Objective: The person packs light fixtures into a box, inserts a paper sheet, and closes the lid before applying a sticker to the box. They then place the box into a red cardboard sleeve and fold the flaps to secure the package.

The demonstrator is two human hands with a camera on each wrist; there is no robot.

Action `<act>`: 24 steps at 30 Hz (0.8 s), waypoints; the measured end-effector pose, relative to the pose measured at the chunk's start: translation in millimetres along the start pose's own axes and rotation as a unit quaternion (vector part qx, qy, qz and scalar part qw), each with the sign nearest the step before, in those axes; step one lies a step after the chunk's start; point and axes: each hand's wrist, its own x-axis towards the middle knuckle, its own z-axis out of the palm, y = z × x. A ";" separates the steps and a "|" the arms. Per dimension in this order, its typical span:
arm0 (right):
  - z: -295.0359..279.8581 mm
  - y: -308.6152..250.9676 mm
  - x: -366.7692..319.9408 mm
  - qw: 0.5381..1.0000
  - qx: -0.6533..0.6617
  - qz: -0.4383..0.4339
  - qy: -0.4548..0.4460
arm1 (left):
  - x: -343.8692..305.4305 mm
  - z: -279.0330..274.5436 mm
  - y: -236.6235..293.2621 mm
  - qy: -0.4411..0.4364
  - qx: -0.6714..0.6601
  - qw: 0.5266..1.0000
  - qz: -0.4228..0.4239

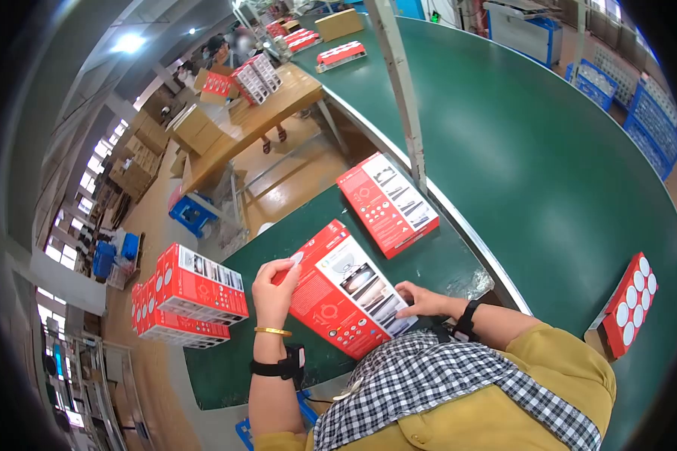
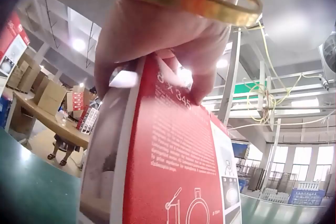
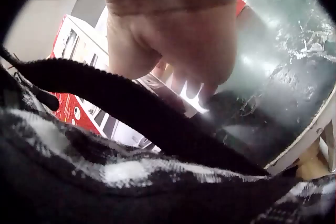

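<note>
A red and white printed carton (image 1: 346, 293) stands tilted in front of the apron, its printed panel turned up toward the head camera. My left hand (image 1: 276, 289) grips its upper left edge; in the left wrist view, the thumb and fingers of the left hand (image 2: 163, 40) straddle the carton's top. On the opposite side my right hand (image 1: 423, 300) holds the lower right edge. In the right wrist view, the right hand's fingers (image 3: 195, 88) reach around that edge, partly hidden by the carton.
Another red and white carton (image 1: 390, 204) lies farther back on the green table (image 1: 278, 244). Several similar cartons (image 1: 195, 289) are stacked at the left edge. Across a metal rail, a green conveyor belt (image 1: 534, 173) carries a carton with white circles (image 1: 630, 307). A metal post (image 1: 402, 98) rises beside it.
</note>
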 end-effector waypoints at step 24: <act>-181.3 -101.5 104.9 0.892 -0.178 0.153 0.388 | -172.1 -101.8 -333.4 0.196 0.164 0.921 -0.295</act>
